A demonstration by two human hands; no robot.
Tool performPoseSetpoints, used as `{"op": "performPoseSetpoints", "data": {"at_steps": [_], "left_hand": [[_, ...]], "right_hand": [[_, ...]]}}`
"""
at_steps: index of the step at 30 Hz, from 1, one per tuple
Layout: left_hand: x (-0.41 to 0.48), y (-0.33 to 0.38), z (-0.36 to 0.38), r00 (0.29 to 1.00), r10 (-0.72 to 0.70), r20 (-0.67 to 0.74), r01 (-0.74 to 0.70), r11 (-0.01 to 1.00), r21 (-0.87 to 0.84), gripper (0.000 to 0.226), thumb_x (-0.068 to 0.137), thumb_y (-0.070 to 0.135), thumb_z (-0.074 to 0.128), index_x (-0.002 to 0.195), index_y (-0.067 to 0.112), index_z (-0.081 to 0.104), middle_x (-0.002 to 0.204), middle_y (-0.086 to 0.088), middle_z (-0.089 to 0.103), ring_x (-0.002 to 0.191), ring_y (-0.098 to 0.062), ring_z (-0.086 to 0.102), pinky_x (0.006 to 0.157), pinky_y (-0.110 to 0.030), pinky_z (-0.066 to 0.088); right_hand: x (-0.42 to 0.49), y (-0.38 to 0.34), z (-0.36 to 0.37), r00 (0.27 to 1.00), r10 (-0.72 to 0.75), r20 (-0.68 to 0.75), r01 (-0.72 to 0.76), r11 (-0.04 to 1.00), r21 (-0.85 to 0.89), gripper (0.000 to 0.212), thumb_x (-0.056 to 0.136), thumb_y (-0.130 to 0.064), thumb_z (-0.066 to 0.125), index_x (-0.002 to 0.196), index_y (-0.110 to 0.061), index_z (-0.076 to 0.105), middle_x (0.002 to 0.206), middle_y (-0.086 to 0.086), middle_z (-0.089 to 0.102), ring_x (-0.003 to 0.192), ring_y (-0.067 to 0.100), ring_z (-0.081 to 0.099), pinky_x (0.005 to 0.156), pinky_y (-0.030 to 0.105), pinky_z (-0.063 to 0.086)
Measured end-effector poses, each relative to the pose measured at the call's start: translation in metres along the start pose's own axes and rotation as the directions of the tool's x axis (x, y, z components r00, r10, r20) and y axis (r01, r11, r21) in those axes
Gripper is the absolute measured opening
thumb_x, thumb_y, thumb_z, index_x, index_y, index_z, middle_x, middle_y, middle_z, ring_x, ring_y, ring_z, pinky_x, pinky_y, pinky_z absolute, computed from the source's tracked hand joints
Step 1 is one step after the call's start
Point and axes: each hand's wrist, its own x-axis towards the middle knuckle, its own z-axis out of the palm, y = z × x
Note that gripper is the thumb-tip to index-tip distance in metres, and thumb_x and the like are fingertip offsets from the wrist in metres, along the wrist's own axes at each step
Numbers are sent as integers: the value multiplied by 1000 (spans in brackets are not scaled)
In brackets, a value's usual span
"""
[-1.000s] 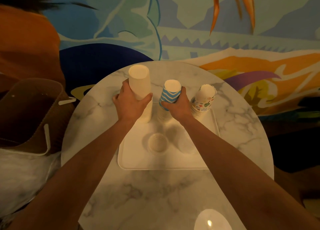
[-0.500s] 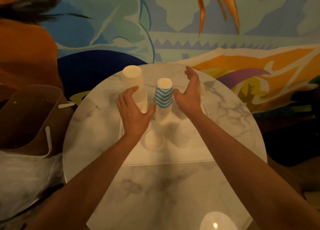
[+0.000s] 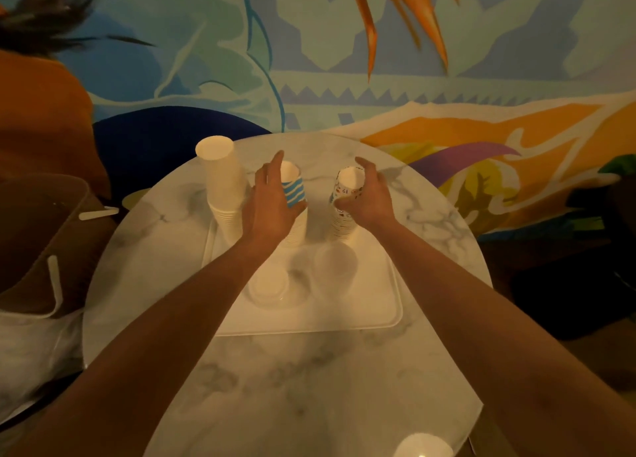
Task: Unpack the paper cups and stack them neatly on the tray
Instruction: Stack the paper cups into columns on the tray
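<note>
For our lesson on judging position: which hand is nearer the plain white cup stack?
Left. The left hand is just right of the white stack, at the striped stack; the right hand is farther right, at the patterned stack.
</note>
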Motion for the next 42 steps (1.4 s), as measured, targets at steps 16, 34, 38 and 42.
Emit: {"op": "performPoseSetpoints", "data": {"at_steps": [16, 34, 38, 42], "left_hand": [[11, 9, 10, 999, -25, 21, 25, 999, -30, 75, 80, 24, 74, 140, 19, 30, 140, -6, 44, 126, -23, 46, 103, -31, 38], [-66, 3, 3, 956, -271, 113, 293, 895, -335, 75, 74, 32, 78, 133, 10, 37, 131, -7, 50, 118, -21, 52, 87, -24, 41], [-78, 1, 23, 828, -353, 437, 495, 826, -270, 76, 80, 43, 69, 141, 13, 34, 142, -7, 45, 127, -23, 47, 102, -30, 40], [-80, -1, 42, 689, -389, 611, 663, 679, -315, 74, 84, 42, 64, 142, 6, 33, 144, -8, 42, 124, -27, 48, 101, -39, 45]], "right_hand": [[15, 8, 6, 999, -24, 38, 24, 999, -22, 77, 69, -10, 78, 132, -24, 36, 127, 8, 50, 115, 27, 50, 91, 38, 45], [-36, 30, -10, 928, 363, 89, -368, 845, 389, 78, 81, -30, 66, 143, -13, 22, 145, 10, 37, 126, 24, 42, 94, 32, 37], [-60, 43, -5, 785, 489, 380, -608, 726, 321, 67, 81, -42, 60, 138, -18, 36, 138, 8, 41, 120, 26, 41, 96, 44, 38], [-76, 54, 7, 690, 521, 501, -677, 711, 193, 59, 80, -47, 61, 131, -23, 44, 133, 8, 42, 125, 30, 40, 103, 47, 37]]}}
